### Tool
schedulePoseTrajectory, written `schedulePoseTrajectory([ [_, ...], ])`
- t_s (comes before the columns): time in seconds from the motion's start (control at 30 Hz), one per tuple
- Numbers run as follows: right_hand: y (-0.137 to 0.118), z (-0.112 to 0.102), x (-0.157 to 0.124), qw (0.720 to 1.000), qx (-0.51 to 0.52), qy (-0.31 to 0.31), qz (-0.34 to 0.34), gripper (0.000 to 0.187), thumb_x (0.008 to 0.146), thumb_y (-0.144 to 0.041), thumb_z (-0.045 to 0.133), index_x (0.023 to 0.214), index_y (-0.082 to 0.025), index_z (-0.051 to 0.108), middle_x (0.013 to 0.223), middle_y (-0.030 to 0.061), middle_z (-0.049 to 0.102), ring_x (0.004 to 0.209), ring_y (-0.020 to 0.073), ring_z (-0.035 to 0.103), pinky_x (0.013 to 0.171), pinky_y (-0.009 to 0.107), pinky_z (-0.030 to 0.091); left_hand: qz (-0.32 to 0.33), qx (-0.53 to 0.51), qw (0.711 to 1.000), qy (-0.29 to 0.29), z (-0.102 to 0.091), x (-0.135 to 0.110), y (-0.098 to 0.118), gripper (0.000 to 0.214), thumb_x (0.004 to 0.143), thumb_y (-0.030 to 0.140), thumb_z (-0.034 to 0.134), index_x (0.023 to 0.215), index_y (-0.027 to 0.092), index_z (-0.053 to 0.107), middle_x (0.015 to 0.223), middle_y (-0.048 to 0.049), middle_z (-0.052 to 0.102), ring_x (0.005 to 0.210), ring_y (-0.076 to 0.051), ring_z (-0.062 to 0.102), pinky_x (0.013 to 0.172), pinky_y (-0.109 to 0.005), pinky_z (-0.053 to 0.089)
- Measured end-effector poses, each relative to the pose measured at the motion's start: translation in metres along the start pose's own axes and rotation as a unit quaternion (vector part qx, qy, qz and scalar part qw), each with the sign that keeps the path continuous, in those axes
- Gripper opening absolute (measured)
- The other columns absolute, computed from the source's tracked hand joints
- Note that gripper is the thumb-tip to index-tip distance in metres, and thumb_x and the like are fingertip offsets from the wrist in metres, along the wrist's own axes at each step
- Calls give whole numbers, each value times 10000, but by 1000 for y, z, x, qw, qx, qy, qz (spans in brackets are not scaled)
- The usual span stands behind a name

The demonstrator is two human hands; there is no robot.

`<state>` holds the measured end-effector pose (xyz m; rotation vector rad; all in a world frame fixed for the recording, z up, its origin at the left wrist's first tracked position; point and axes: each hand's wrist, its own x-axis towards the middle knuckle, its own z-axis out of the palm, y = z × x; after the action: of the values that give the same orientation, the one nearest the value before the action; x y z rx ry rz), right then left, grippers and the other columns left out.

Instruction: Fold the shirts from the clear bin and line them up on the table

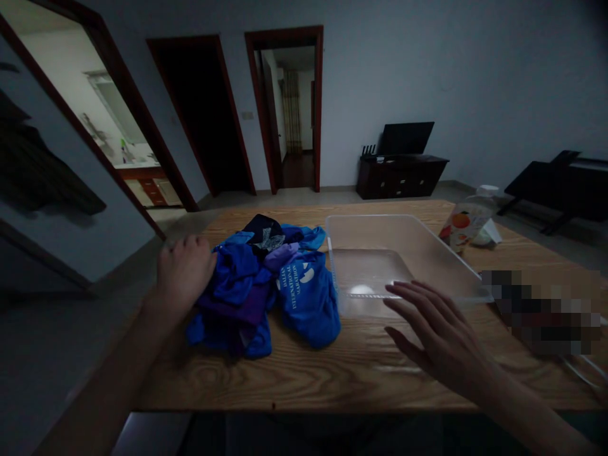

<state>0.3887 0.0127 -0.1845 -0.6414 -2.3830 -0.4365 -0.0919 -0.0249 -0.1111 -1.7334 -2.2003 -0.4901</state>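
A pile of blue and purple clothes [266,291] lies on the wooden table [332,373], left of a clear plastic tub [427,253]. My left hand [183,272] rests on the pile's left edge with its fingers curled into the cloth. My right hand [437,332] hovers flat with fingers stretched out, just in front of the tub's near rim, holding nothing. The tub holds nothing that I can see.
A bottle with an orange label [468,221] stands at the table's far right, next to a small white packet [489,233]. Beyond the table are open doorways [289,114], a dark cabinet with a screen [401,168] and a dark bench [555,183].
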Motion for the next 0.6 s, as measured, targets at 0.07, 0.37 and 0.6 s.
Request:
schedulePoseTrajectory([
  [0.07, -24, 4, 7, 998, 39, -14, -44, 400, 974, -227, 688, 1371, -248, 638, 1473, 119, 676, 1394, 330, 606, 1160, 555, 515, 103, 21, 994, 22, 5, -7, 38, 316, 1041, 363, 518, 1215, 159, 685, 1243, -180, 704, 1198, -362, 648, 1079, -494, 462],
  [0.37, -86, 46, 20, 986, 103, -85, -99, 362, 989, -191, 615, 1348, -175, 662, 1549, 137, 613, 1479, 337, 525, 1280, 590, 403, 292, -127, 926, -203, 80, 18, 87, 220, 1021, 327, 617, 1161, 191, 719, 1156, -88, 755, 1165, -243, 690, 1178, -415, 409],
  [0.6, -23, 38, -3, 992, -41, 26, 116, 825, 1002, -208, 662, 1712, -231, 242, 1605, 201, 522, 1489, 388, 491, 1245, 670, 353, 42, -508, 860, -15, -21, 68, 51, 386, 1027, 576, 580, 1135, 213, 658, 937, -4, 662, 825, -162, 631, 743, -250, 523],
])
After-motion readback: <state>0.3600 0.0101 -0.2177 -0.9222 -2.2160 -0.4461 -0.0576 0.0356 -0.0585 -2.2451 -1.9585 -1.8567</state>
